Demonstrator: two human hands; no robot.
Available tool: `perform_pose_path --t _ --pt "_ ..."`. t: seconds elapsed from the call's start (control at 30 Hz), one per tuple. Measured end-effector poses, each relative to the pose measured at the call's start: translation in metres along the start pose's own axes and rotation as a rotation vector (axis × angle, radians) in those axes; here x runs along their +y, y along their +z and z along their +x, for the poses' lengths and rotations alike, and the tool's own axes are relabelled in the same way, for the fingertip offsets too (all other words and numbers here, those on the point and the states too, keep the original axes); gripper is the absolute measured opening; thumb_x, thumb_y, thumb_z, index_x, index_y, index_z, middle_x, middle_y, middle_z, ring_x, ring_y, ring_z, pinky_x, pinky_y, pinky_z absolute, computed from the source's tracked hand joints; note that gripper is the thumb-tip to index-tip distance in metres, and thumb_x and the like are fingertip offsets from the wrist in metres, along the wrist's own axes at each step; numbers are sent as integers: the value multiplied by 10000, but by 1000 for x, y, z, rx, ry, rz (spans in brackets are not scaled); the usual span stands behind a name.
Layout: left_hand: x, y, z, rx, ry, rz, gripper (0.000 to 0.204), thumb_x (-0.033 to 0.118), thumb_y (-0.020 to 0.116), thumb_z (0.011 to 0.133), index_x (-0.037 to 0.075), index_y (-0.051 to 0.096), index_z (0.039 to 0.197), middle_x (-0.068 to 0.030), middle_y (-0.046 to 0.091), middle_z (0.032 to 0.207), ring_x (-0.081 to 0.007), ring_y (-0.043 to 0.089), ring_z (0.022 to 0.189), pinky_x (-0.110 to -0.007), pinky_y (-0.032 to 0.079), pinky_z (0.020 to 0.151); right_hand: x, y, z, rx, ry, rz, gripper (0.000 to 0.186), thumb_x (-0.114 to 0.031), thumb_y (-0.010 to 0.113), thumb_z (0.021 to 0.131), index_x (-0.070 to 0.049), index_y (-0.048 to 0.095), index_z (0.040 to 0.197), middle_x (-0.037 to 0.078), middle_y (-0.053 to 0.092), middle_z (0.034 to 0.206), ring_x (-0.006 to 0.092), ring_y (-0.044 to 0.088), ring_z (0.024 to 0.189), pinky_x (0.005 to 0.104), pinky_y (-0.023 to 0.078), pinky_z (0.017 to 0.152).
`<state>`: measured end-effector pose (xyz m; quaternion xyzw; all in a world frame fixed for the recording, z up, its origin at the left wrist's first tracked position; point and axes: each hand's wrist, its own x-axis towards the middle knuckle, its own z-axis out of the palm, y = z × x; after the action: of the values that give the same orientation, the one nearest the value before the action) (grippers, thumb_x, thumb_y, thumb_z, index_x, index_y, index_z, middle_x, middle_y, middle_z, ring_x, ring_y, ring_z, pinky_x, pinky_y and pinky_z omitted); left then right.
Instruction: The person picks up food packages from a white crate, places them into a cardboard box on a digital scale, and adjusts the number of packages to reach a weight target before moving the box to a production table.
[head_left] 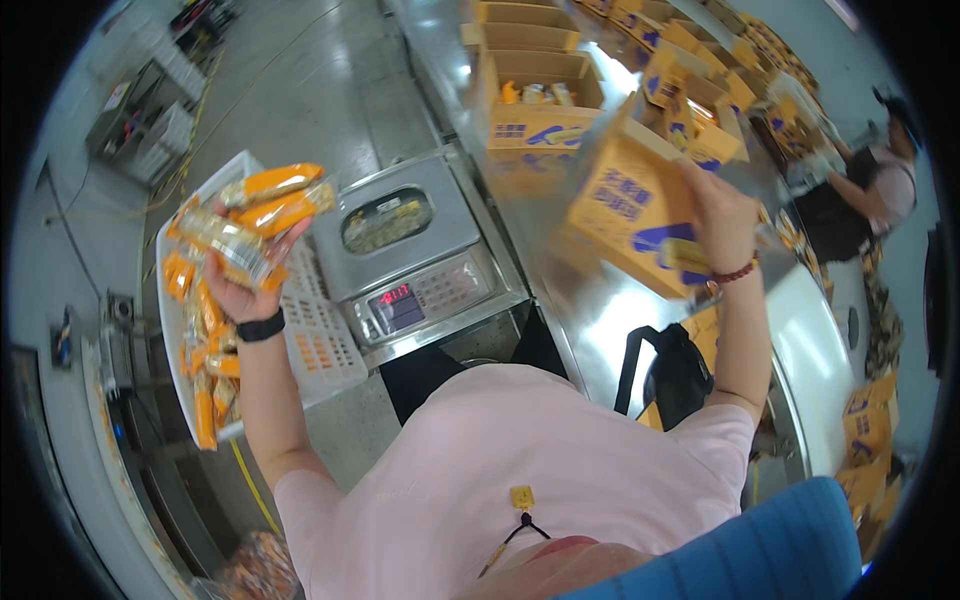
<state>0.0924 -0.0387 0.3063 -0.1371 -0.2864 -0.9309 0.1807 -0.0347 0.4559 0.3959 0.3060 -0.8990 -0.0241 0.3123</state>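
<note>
My left hand [240, 292] is closed around several orange-and-clear snack packets [232, 245], lifted above a white plastic basket [325, 335]. More orange packets [208, 385] lie in that basket. On the right, my right hand [722, 210] grips the upper edge of a yellow-brown cardboard box [632, 205] with blue print. The box is tilted over the steel table and its left side is blurred by motion; its inside is hidden from me. Between my hands stands a weighing scale [430, 298] with a lit red display and a grey metal top with an oval recess.
Open cardboard boxes [540, 130] line the steel table [530, 215] at the far side, one with packets inside. A black bag [682, 372] is near my right arm. Another person [868, 190] works at the far right.
</note>
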Motion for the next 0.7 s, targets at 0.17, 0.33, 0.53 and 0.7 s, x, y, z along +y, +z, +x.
perform_pose_path --t 0.17,0.33,0.53,0.7 --pt "11 5 -2 53 67 -40 542 360 635 772 165 475 1252 -85 404 1339 -386 286 1281 -732 172 967 -109 86 51 184 -390 534 299 -72 555 739 -156 591 1024 53 649 850 202 644 747 300 516 619" --pt "13 7 -3 61 51 -1 507 347 632 781 150 474 1220 -105 420 1316 -386 331 1258 -716 231 963 -219 134 82 -43 -636 648 164 -118 524 775 -149 578 927 38 631 780 201 641 718 325 495 567" --pt "4 7 3 106 -11 -9 499 333 612 810 133 450 1237 -138 405 1323 -411 334 1255 -706 264 961 -232 202 86 -143 -577 636 231 -120 521 778 -167 593 993 38 637 785 248 637 739 380 500 625" --pt "6 7 -2 96 36 0 512 358 599 813 129 436 1242 -138 391 1334 -410 324 1263 -707 275 954 -231 194 98 -309 -517 557 295 -91 550 758 -187 628 1026 39 649 997 231 629 858 326 498 687"
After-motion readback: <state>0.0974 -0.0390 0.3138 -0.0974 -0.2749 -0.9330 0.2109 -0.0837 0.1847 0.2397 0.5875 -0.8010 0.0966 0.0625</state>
